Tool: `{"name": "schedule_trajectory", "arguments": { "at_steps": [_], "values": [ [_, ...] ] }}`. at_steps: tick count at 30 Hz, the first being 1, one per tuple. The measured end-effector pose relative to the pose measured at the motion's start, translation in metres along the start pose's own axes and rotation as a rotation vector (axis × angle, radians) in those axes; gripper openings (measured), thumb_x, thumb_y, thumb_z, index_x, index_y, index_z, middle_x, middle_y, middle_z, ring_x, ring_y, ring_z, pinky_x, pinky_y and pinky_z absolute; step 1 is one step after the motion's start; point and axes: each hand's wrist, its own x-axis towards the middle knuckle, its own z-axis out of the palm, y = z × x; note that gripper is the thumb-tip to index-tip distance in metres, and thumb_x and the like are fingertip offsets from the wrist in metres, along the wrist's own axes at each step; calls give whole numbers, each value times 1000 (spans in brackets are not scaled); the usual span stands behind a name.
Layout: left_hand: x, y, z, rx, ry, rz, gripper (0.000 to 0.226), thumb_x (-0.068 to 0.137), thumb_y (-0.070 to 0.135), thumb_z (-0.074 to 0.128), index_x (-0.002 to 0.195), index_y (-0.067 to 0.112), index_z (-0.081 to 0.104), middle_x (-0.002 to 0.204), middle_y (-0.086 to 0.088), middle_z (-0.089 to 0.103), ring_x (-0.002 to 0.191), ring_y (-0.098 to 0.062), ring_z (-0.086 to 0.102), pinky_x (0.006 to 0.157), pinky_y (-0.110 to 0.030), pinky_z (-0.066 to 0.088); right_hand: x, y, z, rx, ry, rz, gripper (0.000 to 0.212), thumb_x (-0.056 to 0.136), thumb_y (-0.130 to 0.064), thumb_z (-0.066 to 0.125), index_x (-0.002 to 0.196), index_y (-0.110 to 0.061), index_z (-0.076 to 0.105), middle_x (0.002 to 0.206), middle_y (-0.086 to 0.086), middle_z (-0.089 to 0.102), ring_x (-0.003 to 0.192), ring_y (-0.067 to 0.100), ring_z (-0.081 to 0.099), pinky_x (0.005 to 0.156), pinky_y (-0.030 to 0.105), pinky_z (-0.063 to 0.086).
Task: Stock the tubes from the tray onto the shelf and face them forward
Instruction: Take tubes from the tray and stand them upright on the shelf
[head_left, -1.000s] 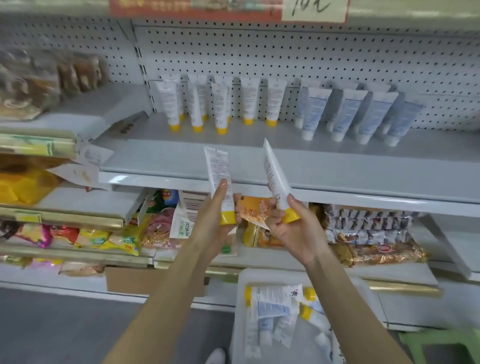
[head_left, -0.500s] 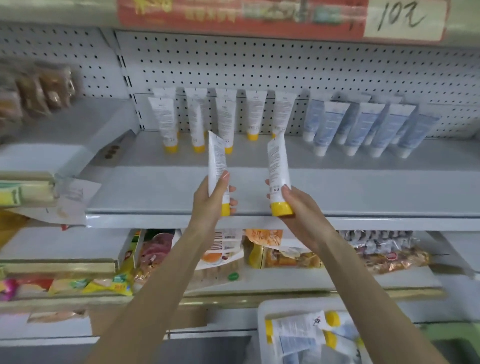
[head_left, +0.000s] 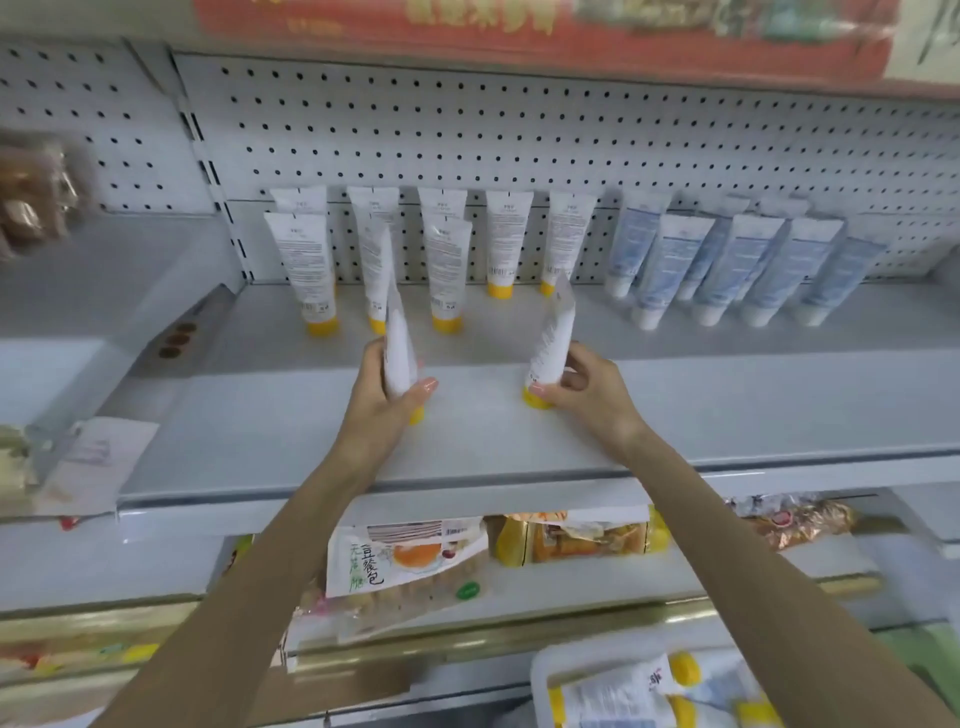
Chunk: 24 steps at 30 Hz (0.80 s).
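At the far left, brown packets (head_left: 31, 208) are seen blurred in front of the pegboard (head_left: 467, 130), and a paper slip (head_left: 98, 460) is laid on the neighbouring shelf level. The grey shelf (head_left: 467, 447) is stocked along its back with a row of yellow-capped tubes (head_left: 306, 270), stood cap-down and leaned towards the pegboard, some with a second tube placed in front. Ahead of that row, a white tube (head_left: 397, 348) is gripped by the left hand (head_left: 376, 405). The fingers are wrapped round its lower half and the thumb is laid across its front, so that only a sliver of the yellow cap is shown below. Whether that cap touches the shelf cannot be told. The tube is held nearly upright, edge-on to the camera. Further right, clearly apart from it, a second white tube (head_left: 551, 338) is pinched just above its yellow cap by the thumb and curled fingers of the right hand (head_left: 592, 389). Its cap appears to rest on the shelf, and its top is tilted a little to the right. At the back right, blue tubes (head_left: 727, 270) with white caps are lined up. On the level below, snack packets (head_left: 410, 561) are stacked. At the bottom right the white tray (head_left: 540, 670) is seen, with spare tubes (head_left: 618, 691) lying flat in it
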Motion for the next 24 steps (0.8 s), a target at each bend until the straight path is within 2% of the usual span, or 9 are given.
{"name": "schedule_trajectory", "arguments": {
  "at_steps": [3,6,11,14,16,18,20,24],
  "values": [
    [4,-3,-4,17,-63,27,52,89,5,61,128,27,35,110,8,54,90,6,56,66,-10,49,29,3,-2,-79,0,-29,49,77,4,72,122,-5,56,106,6,65,86,5,63,70,13,51],
    [5,-9,-6,34,-75,45,53,89,8,62,129,31,33,109,16,54,86,15,55,76,-18,51,63,8,-3,-109,-9,-42,46,77,1,74,119,-8,60,103,6,67,86,9,63,72,15,51],
    [8,-18,-7,56,-46,47,52,87,18,67,125,37,37,110,11,58,98,-1,56,89,-34,51,112,17,3,-274,16,-110,35,77,-13,76,110,-18,65,100,-2,69,90,8,61,82,24,48],
    [10,-20,-9,76,-49,31,50,76,33,70,112,54,41,111,17,59,108,-10,56,93,-41,51,129,23,8,-273,55,-116,34,76,-15,76,107,-8,65,104,9,70,93,18,63,88,35,49],
    [11,-22,-11,63,-55,24,50,75,33,71,109,56,42,113,19,58,113,-14,55,94,-44,50,134,27,11,-286,70,-119,33,76,-19,77,104,-5,65,103,13,69,98,28,64,91,42,48],
    [12,-24,-12,47,-60,28,51,80,26,73,109,54,43,118,12,59,116,-14,54,95,-42,50,137,29,11,-279,54,-125,33,76,-19,77,104,-5,65,104,14,69,102,31,62,92,44,48],
    [12,-25,-12,42,-60,42,52,81,22,73,110,55,44,119,10,59,116,-12,54,96,-40,50,138,29,10,-257,45,-129,32,77,-16,77,105,-5,65,105,14,69,101,29,63,93,43,48],
    [12,-27,-12,45,-50,27,50,84,17,71,111,50,46,120,8,59,116,-12,54,97,-42,49,135,30,11,-219,30,-132,30,78,-13,75,106,-10,66,108,13,69,94,14,61,95,41,48]
  ]
}}
